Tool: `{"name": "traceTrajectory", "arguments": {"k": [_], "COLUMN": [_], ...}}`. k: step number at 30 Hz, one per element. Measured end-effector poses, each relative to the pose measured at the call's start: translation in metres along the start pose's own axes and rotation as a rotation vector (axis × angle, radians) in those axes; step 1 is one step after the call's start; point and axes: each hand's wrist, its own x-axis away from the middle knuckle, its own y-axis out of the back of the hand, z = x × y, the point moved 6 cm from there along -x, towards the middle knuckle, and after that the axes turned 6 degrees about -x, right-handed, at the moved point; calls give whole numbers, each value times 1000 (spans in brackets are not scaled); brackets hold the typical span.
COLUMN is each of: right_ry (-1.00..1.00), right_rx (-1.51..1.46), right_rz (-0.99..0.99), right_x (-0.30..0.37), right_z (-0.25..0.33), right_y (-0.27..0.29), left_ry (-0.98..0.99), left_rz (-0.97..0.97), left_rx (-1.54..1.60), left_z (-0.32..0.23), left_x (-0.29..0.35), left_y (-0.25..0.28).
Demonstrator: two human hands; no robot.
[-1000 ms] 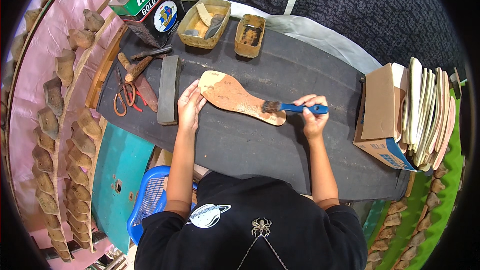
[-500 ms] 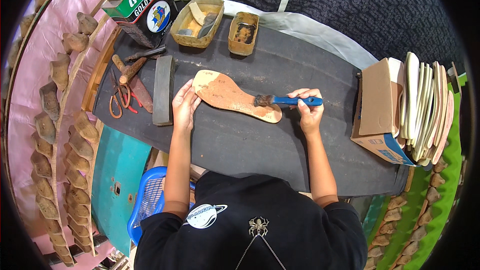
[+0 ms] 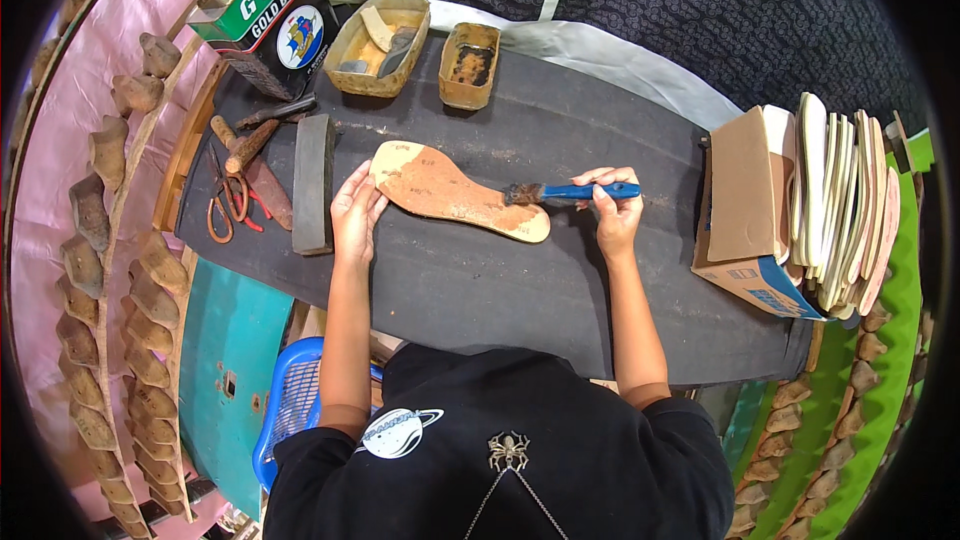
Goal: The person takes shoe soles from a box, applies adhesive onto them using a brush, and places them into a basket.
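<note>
My left hand (image 3: 354, 212) grips the wide left end of a tan shoe insole (image 3: 430, 188), thumb on top. The sole-shaped piece has darker, damp-looking brown patches across its middle and paler areas at both ends. In my right hand (image 3: 615, 220) is a brush with a blue handle (image 3: 590, 191), fingers closed around the handle. Its dark bristles (image 3: 522, 194) touch or hover just over the far edge of the insole's narrower right part; contact is hard to tell.
Left on the dark worktable (image 3: 450, 290) lie a grey block (image 3: 313, 185), scissors (image 3: 228, 205) and a hammer (image 3: 250, 150). Behind stand a metal can (image 3: 265, 25), a tray of scraps (image 3: 378, 45) and a stained container (image 3: 468, 67). A carton (image 3: 745, 200) of upright soles (image 3: 840, 200) stands right.
The brush has shifted slightly toward the insole's far edge, and its handle tilts a little more. My left hand keeps its hold. The whole view has slid slightly.
</note>
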Motion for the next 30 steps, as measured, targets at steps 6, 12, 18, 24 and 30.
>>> {"name": "traceTrajectory", "arguments": {"k": [6, 12, 18, 24, 30], "right_ry": [98, 137, 239, 293, 325], "right_rx": [132, 146, 240, 340, 304], "right_rz": [-24, -115, -28, -45, -63], "right_x": [-1, 3, 12, 14, 14], "right_z": [16, 23, 23, 35, 32], "right_y": [18, 5, -4, 0, -7], "left_ry": [20, 28, 18, 22, 14], "left_rz": [-14, -12, 4, -8, 3], "left_rx": [-15, -19, 6, -10, 2], "left_z": [0, 1, -1, 1, 1], "left_x": [0, 0, 1, 0, 0], "left_y": [1, 1, 0, 1, 1]}}
